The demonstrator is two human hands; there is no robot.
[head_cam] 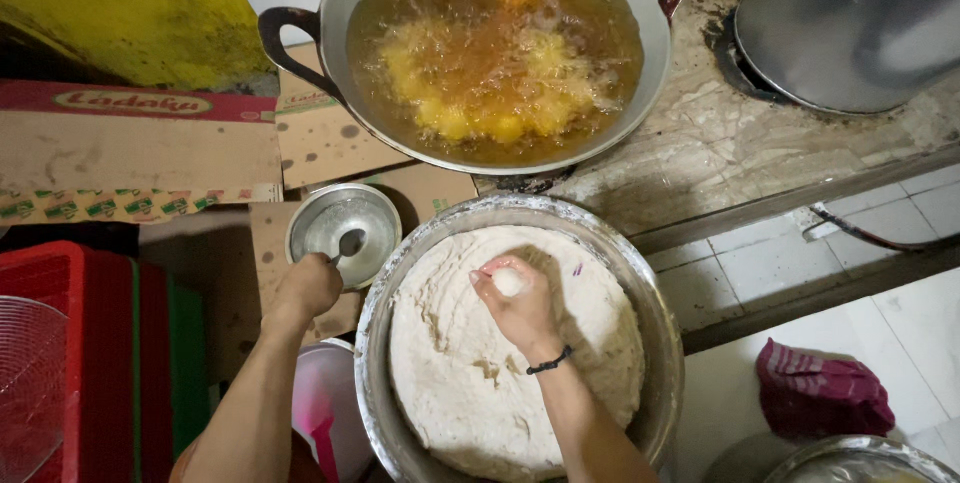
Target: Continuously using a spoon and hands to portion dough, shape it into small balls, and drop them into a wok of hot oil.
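While right hand [520,303] squeezes a dough ball [508,281] over the batter bowl [640,283], left hand [308,285] grips spoon [350,241], handle angled toward ball, just left

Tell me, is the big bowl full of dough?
Nearly full. Pale dough fills most of the big bowl, reaching close to its rim. The right hand squeezes out a lump above it.

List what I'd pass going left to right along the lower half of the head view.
Red crate → left hand with spoon → dough bowl → maroon cloth.
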